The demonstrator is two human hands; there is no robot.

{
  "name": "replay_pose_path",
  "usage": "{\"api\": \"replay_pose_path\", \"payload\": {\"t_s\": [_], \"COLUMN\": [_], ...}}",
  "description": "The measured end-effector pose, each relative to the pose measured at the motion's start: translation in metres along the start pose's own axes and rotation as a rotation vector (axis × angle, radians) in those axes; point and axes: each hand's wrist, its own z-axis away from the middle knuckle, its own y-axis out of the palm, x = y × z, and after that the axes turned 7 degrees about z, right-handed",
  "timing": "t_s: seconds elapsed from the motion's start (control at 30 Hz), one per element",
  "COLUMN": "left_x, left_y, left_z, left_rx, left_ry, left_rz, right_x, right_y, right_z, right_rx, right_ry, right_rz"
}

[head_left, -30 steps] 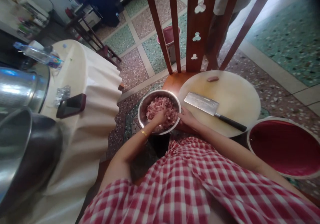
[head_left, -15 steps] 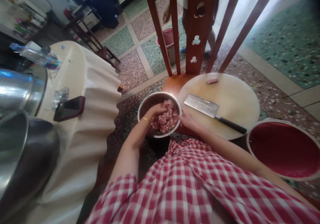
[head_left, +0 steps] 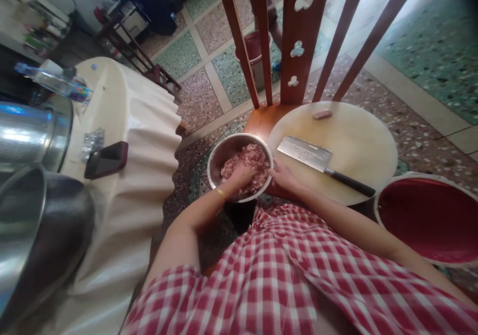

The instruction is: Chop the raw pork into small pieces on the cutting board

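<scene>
A steel bowl (head_left: 220, 151) of pink minced meat (head_left: 248, 157) rests on a wooden chair seat (head_left: 261, 121). My left hand (head_left: 242, 174) is pressed into the meat, fingers curled in it, a gold bangle on the wrist. My right hand (head_left: 284, 176) grips the bowl's right rim. Beside the bowl lies a round pale chopping board (head_left: 354, 141) with a cleaver (head_left: 317, 160) flat on it and a small scrap of meat (head_left: 321, 114) at its far edge.
A red basin (head_left: 429, 220) stands at the right on the floor. At the left a table with a white cloth (head_left: 123, 126) bears a phone (head_left: 106, 159), a plastic bottle (head_left: 52, 80) and steel pots (head_left: 33, 136). The chair back (head_left: 298, 36) rises ahead; a red bucket (head_left: 254, 49) sits behind it.
My left hand has shifted within the bowl, from its left side back to the near middle of the meat. The right hand stays on the rim. A person behind the chair has moved off.
</scene>
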Motion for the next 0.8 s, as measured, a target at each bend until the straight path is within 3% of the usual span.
{"api": "replay_pose_path", "payload": {"t_s": [0.1,0.17,0.27,0.4,0.5,0.6,0.67,0.8], "left_x": [0.011,0.018,0.026,0.038,0.054,0.067,0.065,0.024], "left_y": [-0.007,-0.013,-0.022,-0.042,-0.060,-0.074,-0.080,-0.069], "left_z": [-0.025,-0.026,-0.008,0.026,0.031,0.005,-0.024,-0.076], "left_rx": [-0.004,-0.021,0.000,0.158,0.093,-0.081,-0.093,-0.061], "left_ry": [-0.193,-0.276,-0.311,-0.229,-0.258,-0.469,-0.558,-0.474], "left_rz": [-0.003,-0.023,-0.015,0.188,0.284,0.202,0.136,0.079], "right_x": [0.002,0.003,0.004,0.006,0.006,0.006,0.005,0.003], "right_y": [0.001,0.002,0.002,0.000,-0.001,-0.001,0.000,0.000], "right_z": [0.001,0.000,0.000,0.001,0.001,0.001,0.000,-0.002], "right_rx": [-0.015,-0.017,-0.013,-0.016,-0.008,-0.006,-0.011,-0.002], "right_ry": [0.003,0.007,0.009,0.018,0.015,0.017,0.015,0.018], "right_rz": [-0.020,-0.033,-0.039,-0.042,-0.048,-0.047,-0.045,-0.007]}}
